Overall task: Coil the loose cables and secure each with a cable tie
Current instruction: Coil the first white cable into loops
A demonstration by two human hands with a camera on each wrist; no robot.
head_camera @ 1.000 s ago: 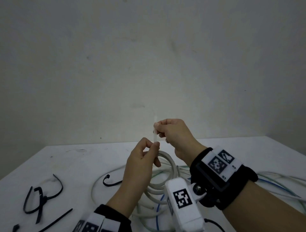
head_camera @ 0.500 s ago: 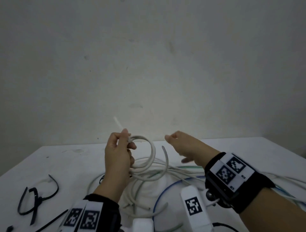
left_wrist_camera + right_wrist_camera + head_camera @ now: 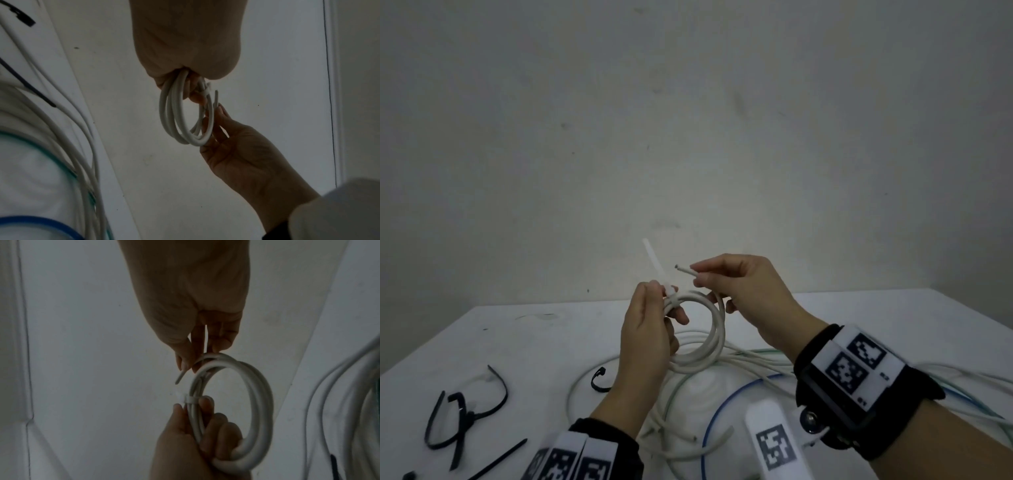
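Observation:
A small coil of white cable [image 3: 715, 342] hangs in the air above the table, bound by a white cable tie [image 3: 671, 294] whose tail [image 3: 652, 257] points up. My left hand [image 3: 664, 303] grips the coil just below the tie. My right hand [image 3: 697, 274] pinches the cable's loose end [image 3: 685, 270] between thumb and forefinger at the coil's top. In the right wrist view the tie [image 3: 190, 399] wraps the strands beside the left fingers [image 3: 205, 407], and the cable end [image 3: 179, 378] sticks out past the right fingertips. The left wrist view shows the coil [image 3: 174, 116] between both hands.
Loose white, green and blue cables [image 3: 743, 363] lie tangled on the white table [image 3: 534, 342] under and right of my hands. Black cable ties [image 3: 465, 407] lie at the front left, and another one [image 3: 599, 382] near my left forearm. A wall stands behind the table.
My right hand let go of the tie's tail, opened, and now pinches the cable's loose end. My left hand kept hold of the coil; the tie's tail tilts left.

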